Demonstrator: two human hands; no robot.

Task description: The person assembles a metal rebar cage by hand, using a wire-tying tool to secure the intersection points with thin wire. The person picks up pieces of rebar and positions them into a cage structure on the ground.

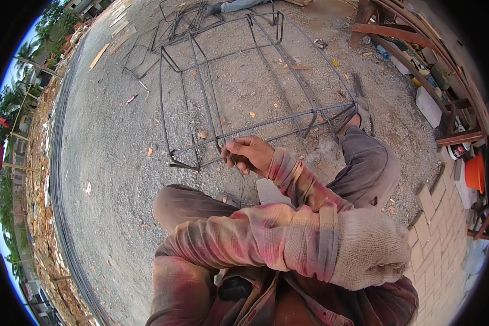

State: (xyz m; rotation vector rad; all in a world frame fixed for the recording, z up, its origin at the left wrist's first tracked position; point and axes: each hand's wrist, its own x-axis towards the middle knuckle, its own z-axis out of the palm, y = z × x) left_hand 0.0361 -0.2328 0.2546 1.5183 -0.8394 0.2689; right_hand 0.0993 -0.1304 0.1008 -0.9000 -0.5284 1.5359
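The steel frame (271, 122) lies on gravel (108, 179); beside its near edge, the right hand (248, 154) curls nearly closed, contents too small to tell. Best steady the frame with the gloved left hand (370, 250), its grip hidden.

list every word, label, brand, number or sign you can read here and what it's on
None that can be read.
White container near the right edge: coloured markings, too small and blurred to read.
Pale scrap on the gravel: too small to tell whether it is printed.
Steel bar frame: no lettering that I can make out.
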